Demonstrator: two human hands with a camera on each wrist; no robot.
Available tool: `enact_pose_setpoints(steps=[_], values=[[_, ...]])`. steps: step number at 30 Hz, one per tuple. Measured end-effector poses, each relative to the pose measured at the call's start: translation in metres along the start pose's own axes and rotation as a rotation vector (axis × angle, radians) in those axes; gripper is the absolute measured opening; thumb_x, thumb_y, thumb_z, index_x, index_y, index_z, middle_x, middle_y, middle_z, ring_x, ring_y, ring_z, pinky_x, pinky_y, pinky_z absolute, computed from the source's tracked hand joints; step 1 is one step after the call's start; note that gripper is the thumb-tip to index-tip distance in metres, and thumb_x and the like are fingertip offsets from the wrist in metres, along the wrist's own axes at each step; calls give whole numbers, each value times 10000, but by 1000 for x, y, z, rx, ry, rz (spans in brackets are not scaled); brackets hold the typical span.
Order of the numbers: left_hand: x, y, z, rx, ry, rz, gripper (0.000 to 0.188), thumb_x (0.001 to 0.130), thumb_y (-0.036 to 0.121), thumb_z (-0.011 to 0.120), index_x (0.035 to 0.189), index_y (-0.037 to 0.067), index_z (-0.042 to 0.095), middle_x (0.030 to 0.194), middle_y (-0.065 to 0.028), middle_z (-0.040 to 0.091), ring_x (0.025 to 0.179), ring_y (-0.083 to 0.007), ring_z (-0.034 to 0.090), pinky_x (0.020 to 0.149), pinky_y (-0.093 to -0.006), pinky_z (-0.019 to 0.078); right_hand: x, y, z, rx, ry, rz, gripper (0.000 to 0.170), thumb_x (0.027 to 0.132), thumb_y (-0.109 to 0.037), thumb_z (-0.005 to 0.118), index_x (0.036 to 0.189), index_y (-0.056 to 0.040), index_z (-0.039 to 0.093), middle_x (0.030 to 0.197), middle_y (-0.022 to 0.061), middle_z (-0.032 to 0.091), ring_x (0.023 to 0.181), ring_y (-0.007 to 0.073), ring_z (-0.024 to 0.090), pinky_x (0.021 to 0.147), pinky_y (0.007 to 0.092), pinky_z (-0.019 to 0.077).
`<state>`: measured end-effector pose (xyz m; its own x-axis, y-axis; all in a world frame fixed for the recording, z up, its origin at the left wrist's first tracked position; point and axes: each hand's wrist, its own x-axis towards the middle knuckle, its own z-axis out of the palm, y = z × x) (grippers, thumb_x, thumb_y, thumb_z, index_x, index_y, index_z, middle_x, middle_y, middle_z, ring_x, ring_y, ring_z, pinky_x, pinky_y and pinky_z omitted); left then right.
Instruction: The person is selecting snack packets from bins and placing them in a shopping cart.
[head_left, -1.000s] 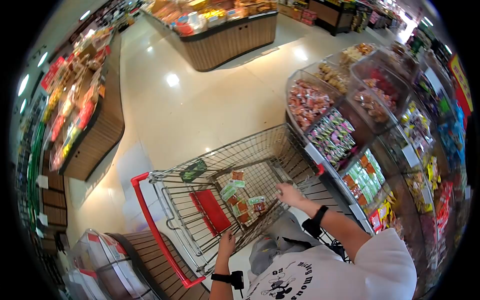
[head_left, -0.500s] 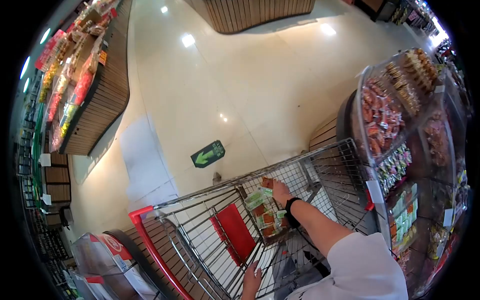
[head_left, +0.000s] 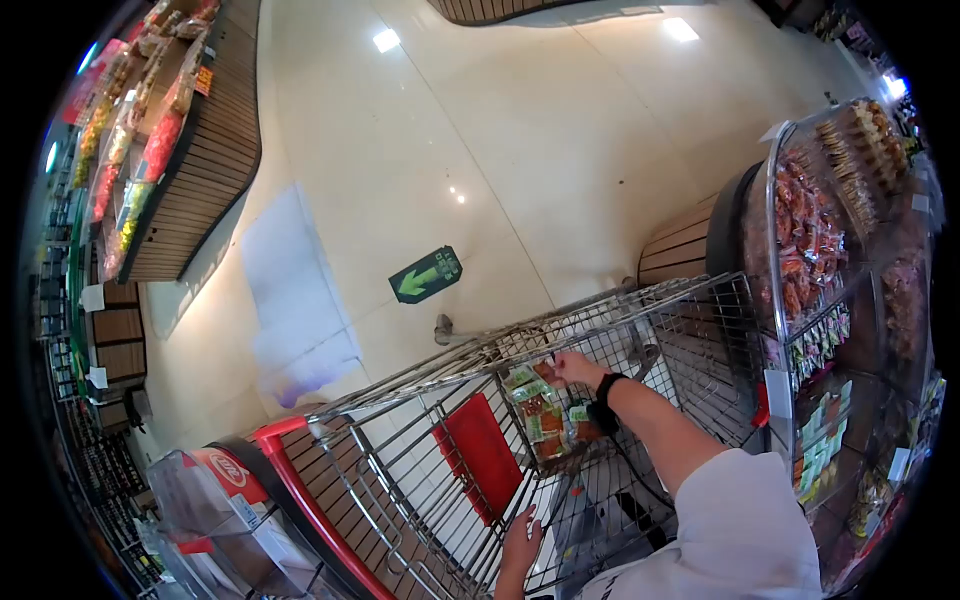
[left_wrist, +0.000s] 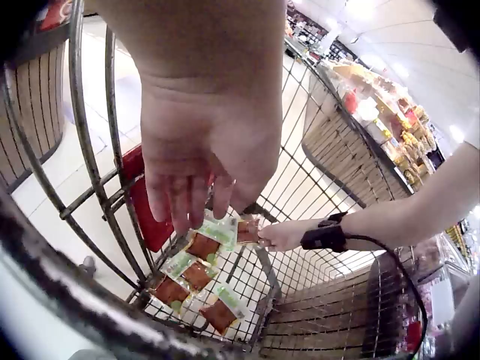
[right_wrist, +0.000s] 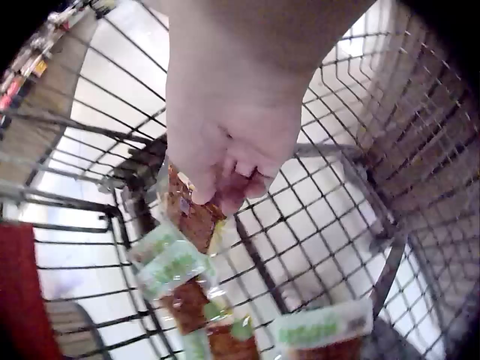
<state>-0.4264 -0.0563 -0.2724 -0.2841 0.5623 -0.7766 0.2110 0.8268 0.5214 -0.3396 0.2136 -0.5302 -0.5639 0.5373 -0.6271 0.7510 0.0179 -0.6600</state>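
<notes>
In the right wrist view my right hand [right_wrist: 232, 142] pinches a small clear packet of reddish-brown food [right_wrist: 189, 210] with a green-and-white label. The packet is low inside the metal shopping cart [head_left: 690, 290]. Several similar packets [left_wrist: 196, 274] lie together on the wire floor, some overlapping, and one sits a little apart. My left hand [head_left: 521, 543] is at the cart's near side, holding nothing. Its fingers hang down loosely in the left wrist view, above the packets and close to the red panel [head_left: 478, 460].
The cart's red handle [head_left: 320, 520] is at the left. Clear bins of wrapped snacks [head_left: 805, 240] stand tight against the cart's right end. A wood-sided display [head_left: 215, 170] is at far left, and a green arrow sign [head_left: 425, 275] marks the tiled floor.
My right hand has reached from the cart's near rim down into the basket and now pinches a packet. The head view has tilted down. My left hand stays by the near side.
</notes>
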Motion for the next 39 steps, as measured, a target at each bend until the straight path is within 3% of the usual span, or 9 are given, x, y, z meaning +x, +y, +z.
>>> enact_pose_setpoints(steps=[3,8,11,13,15,21,22,26,39], values=[[5,-10,-3,20,67,86,322,754,161,476,1052,43,444,961,-171,503,865,-267,509,744,-325,401,-51,-34,-6,500,-132,90,75,724,-43,504,786,-51,463,566,63,507,424,139,477,415,263,401],[-7,26,-29,-49,166,244,352,771,124,473,1092,2,395,1008,-182,486,920,-240,493,766,-293,398,-162,-105,-28,1194,-78,56,175,770,-51,475,916,-56,379,721,56,515,562,127,508,512,263,434],[-35,62,-45,-325,138,357,427,803,100,433,1186,10,267,1090,-171,436,983,-215,451,795,-273,378,-239,-157,-36,1287,-252,-37,171,782,-49,457,938,-50,388,794,58,520,667,128,524,597,255,447],[-60,73,-51,-533,149,623,437,801,35,409,1194,8,219,1062,-136,451,952,-184,464,762,-260,391,-294,-196,-38,1150,-320,-167,221,779,-51,466,984,-45,383,816,61,527,701,136,533,627,252,448],[-97,75,-63,-824,138,511,374,777,16,447,1121,-3,301,995,-102,487,877,-150,497,727,-235,400,-336,-222,-29,1005,-366,-283,286,773,-50,479,1036,-42,366,839,65,531,730,140,536,650,248,447],[-222,81,-83,-745,337,746,319,728,4,527,1013,5,383,793,-43,523,643,-80,517,538,-192,439,-441,-271,-9,711,-353,-582,493,767,-58,498,1192,-48,248,833,66,531,713,111,512,637,218,420],[-237,78,-84,-730,361,835,314,724,0,530,1010,4,400,811,-47,531,635,-75,523,479,-177,429,-469,-287,-15,820,-320,-565,347,781,-74,485,1098,-38,351,764,32,509,679,83,493,602,201,407],[-287,66,-78,-730,195,894,357,700,-21,550,1026,-6,407,906,-67,525,794,-120,525,610,-201,448,-526,-287,-23,863,-158,-696,65,801,-79,455,761,-32,434,668,-23,443,606,27,431,539,173,372],[-329,71,-30,-717,-187,1212,349,684,-73,534,1012,-40,420,963,-84,506,897,-148,493,776,-261,395,-626,-243,1,811,260,-847,59,795,-70,467,761,-23,459,673,-39,433,597,9,400,527,155,334]])
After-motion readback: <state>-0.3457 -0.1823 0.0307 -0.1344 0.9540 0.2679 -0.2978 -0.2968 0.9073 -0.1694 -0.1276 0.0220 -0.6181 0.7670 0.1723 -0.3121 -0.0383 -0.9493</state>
